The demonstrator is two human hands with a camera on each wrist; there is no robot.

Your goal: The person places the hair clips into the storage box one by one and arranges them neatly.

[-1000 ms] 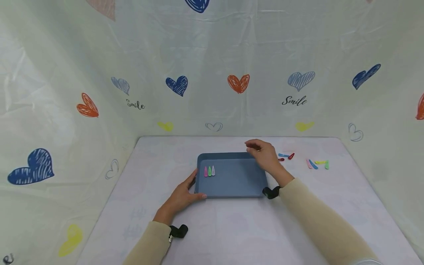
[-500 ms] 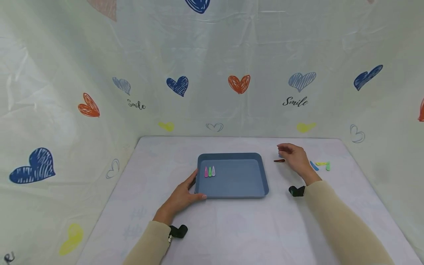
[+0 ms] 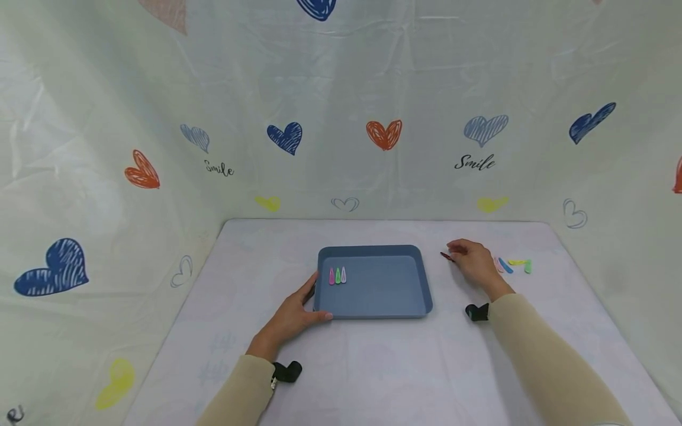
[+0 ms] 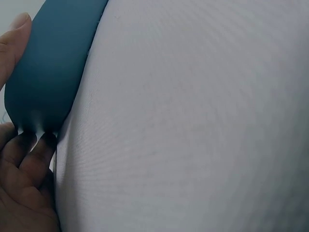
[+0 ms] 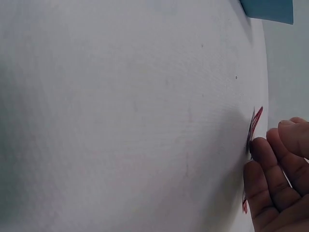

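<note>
Your left hand point(image 3: 290, 319) clamped on the blue tray point(image 3: 378, 290), your right hand point(image 3: 473, 261) at a red clip point(image 3: 446, 255), cannot tell if pinched

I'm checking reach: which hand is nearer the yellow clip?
Right. The right hand is a little left of the yellow clip, not touching it; the left hand is much farther left, holding the left end of the tray.
</note>
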